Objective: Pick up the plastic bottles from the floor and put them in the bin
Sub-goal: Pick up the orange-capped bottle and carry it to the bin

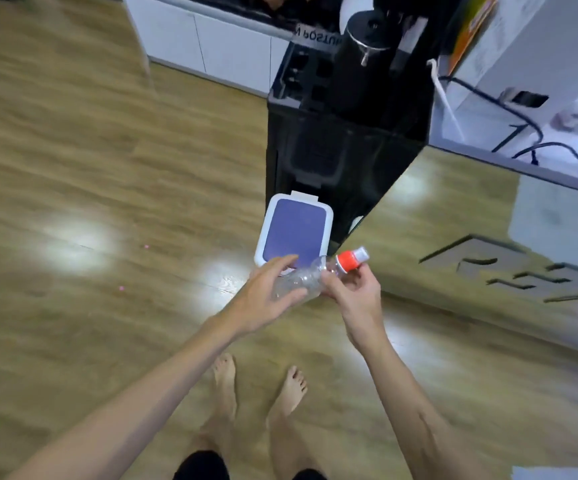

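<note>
A clear plastic bottle (306,278) with an orange collar and a grey cap lies sideways between both my hands, above the floor. My left hand (267,299) wraps around its body, fingers spread over it. My right hand (353,289) grips the neck just below the orange collar. Right behind the bottle stands the bin (294,230), white-rimmed with a purple lid that is closed. The bottle's lower end overlaps the near edge of the lid.
A tall black water dispenser (343,126) stands right behind the bin. White cabinets (218,46) run along the back. To the right, a white counter with black cables (530,133). Wooden floor (90,202) spreads left. My bare feet (256,386) are below.
</note>
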